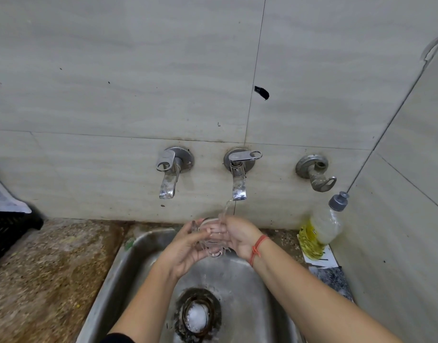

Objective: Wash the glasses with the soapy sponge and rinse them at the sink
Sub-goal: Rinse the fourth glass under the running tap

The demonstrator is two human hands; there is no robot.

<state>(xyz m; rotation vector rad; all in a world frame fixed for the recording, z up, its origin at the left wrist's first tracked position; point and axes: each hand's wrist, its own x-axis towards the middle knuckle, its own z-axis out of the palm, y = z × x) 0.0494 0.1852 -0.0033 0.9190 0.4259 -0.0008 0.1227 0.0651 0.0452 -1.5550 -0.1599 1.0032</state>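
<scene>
A: How far along is the task, do you think?

B: It looks like the rinsing step. One clear glass point(211, 240) is held under the thin stream of water point(225, 209) that runs from the middle tap point(238, 177), over the back part of the steel sink point(118, 263). No foam is visible on the glass, so the soaping of this one seems finished, but that is only a judgement.

A: And the sponge? Other glasses?

B: No sponge is visible, and no second glass. How many are washed or still waiting cannot be told from this view. Some foam sits in the drain point(197, 314).

A: How do the hands stand?

B: Both reach forward from the bottom edge, with the forearms crossing over the basin. The left hand point(188, 248) is wrapped around the left side of the glass, with its fingers curled on the wall near the rim. The right hand point(237, 237), with a red thread at the wrist, closes on the right side, where the stream falls. So both hands grip the same glass, which is tilted with its mouth toward the wall.

A: What stands around?

B: A dish soap bottle point(323, 227) stands on the bench at the right, and the left tap point(169, 173) is dry.
</scene>
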